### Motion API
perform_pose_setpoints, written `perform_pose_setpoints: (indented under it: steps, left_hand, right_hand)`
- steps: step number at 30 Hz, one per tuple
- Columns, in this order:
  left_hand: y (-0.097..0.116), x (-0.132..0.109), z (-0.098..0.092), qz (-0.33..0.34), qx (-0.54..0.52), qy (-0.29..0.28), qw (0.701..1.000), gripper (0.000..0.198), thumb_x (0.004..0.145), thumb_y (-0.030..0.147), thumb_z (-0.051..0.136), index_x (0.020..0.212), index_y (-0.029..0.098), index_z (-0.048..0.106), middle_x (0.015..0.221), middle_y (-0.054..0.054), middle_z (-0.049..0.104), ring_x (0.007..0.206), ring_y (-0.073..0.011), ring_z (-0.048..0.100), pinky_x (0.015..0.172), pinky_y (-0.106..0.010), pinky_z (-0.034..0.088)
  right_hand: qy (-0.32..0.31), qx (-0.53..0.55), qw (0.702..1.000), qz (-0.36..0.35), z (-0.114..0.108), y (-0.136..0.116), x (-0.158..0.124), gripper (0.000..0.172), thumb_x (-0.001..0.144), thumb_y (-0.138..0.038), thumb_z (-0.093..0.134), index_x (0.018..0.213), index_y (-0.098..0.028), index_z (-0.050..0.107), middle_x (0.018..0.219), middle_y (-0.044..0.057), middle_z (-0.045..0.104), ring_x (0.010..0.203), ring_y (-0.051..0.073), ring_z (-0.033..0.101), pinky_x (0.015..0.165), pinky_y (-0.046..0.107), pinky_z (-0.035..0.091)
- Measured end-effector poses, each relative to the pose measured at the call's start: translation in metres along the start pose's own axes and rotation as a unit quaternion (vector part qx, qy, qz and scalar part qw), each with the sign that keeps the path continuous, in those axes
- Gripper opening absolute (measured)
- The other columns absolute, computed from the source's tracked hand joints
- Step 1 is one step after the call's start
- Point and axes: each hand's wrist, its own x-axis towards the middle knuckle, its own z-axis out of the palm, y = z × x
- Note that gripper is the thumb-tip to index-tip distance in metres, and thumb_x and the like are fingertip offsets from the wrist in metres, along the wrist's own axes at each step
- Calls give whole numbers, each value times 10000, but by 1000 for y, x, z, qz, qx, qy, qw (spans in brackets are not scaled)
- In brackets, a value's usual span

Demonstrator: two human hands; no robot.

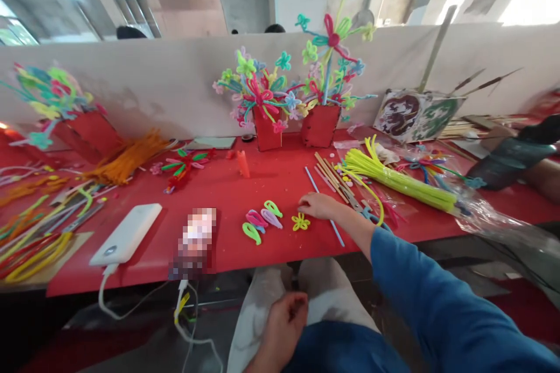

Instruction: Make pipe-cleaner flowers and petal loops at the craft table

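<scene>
My right hand reaches over the red table, palm down, fingers loosely bent and slightly apart, with nothing visible in it. Just below its fingertips lies a small yellow pipe-cleaner flower. A straight light blue pipe cleaner passes under my right wrist. Left of the flower, several bent pipe-cleaner loops lie in a slanting row, among them a lilac loop and a green loop. Above my lap my left hand is curled closed, away from the table, and I see nothing in it.
Red boxes of pipe-cleaner flowers stand along the white partition. At right lie scissors, sticks and a yellow-green pipe-cleaner bundle. A white power bank and a blurred-out device trail cables at left. Another person's forearm shows far right.
</scene>
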Motion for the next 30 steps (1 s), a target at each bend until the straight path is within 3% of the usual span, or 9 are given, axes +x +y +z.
perform_pose_setpoints:
  steps: [3,8,14,20,27,30]
  left_hand:
    - [10,-3,-2,8,-48,-11,999,223,703,324,494,796,153,604,642,-17,606,585,-129,527,534,-218,400]
    - [31,-1,-3,-19,-142,12,990,231,634,342,568,737,137,595,645,-21,610,614,-137,551,600,-233,422]
    - [51,3,-8,-8,-159,8,987,243,638,326,549,745,113,598,624,-24,606,560,-123,546,567,-232,405]
    - [55,2,-13,-22,-174,19,984,266,620,351,570,757,126,604,700,-29,623,602,-136,566,580,-245,411]
    - [81,10,-27,-9,-269,141,953,345,599,385,630,835,136,598,742,-31,629,654,-131,570,568,-221,393]
    - [101,18,-33,8,-294,120,948,350,641,373,610,907,148,579,796,-29,622,705,-123,554,572,-207,378]
  right_hand:
    - [-41,5,999,-12,0,-3,2,176,752,-247,525,814,-135,646,780,55,655,737,167,594,642,247,418]
    - [-67,3,998,-9,1,-1,1,204,795,-307,503,807,-124,593,789,15,624,716,131,578,680,305,448]
    - [-20,26,999,1,6,-6,-3,197,722,-194,549,906,-146,602,885,54,637,803,155,573,690,257,416]
    - [-6,91,996,8,4,-10,-10,147,648,-96,512,711,-118,644,719,57,658,709,170,592,610,229,402]
    - [22,221,974,44,-12,-28,-46,194,733,-157,393,829,-106,553,608,5,600,510,77,549,429,146,372]
    - [27,276,960,32,-16,-42,-61,146,718,-160,412,777,-125,541,572,-21,565,474,55,513,410,131,356]
